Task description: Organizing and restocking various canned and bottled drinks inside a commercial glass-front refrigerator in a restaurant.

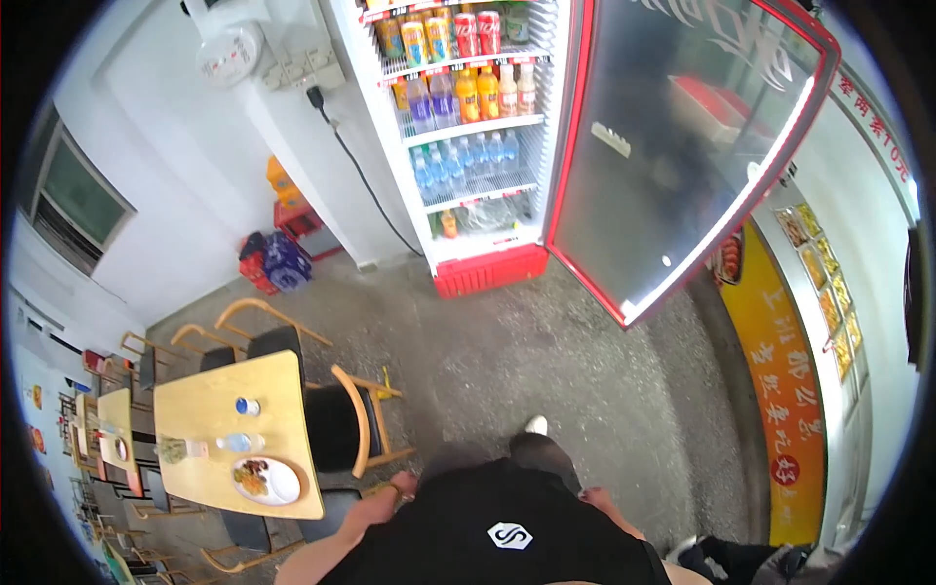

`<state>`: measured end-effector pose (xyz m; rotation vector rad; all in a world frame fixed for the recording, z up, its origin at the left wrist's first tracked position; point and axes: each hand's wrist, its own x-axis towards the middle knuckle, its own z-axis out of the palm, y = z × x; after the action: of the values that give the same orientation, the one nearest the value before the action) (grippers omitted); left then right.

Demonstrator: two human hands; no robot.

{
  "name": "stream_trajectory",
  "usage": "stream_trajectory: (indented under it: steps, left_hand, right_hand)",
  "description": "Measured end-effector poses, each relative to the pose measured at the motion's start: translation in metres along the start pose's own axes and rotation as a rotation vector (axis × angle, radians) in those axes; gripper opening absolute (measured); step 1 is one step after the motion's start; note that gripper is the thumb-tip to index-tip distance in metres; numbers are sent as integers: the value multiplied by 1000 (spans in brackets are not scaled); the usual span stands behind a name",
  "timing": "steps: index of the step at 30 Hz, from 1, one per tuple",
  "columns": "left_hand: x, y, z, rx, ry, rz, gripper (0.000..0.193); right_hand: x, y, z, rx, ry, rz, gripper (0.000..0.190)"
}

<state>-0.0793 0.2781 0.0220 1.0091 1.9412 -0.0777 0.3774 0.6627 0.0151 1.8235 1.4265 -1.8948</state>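
My left hand (402, 484) hangs by my left thigh, close to the wooden rail of a chair; whether it touches the rail is unclear. At my right side my right hand (598, 497) is low, its fingers curled and partly hidden. I cannot tell if either hand holds something. Before me stands a red-and-white drinks fridge (491, 265), its glass door (658, 161) swung wide to the right. Its shelves carry soda cans (477, 34), orange drink bottles (477, 95), purple-labelled bottles (430, 102) and water bottles (446, 167). A small bottle (448, 223) is at the bottom.
Left of me is a wooden table (212, 387) with a plate of food (278, 482), a bottle (238, 442) and a blue-lidded container (247, 406). A black-seated chair (340, 428) sticks out beside it. To the right curves a food counter (797, 351) with food trays (826, 270). A power cord (365, 186) hangs left of the fridge.
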Motion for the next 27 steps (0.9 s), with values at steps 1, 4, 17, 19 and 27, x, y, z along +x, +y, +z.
stream_trajectory:
  steps: [1,4,17,19,27]
  left_hand:
    - [6,6,4,-314,206,-277,30]
    - [43,27,-42,-497,429,-409,35]
    - [246,5,-259,-753,337,-282,41]
    - [272,-10,-288,-760,337,-297,40]
    - [335,15,-483,-717,789,-107,34]
  right_hand:
    - [15,-20,-10,-26,13,7,25]
    - [56,-69,-55,-104,46,44,24]
    - [202,-475,-22,-196,215,-238,30]
    - [207,-515,9,-300,74,-291,33]
    - [233,-689,93,-939,-91,-634,41]
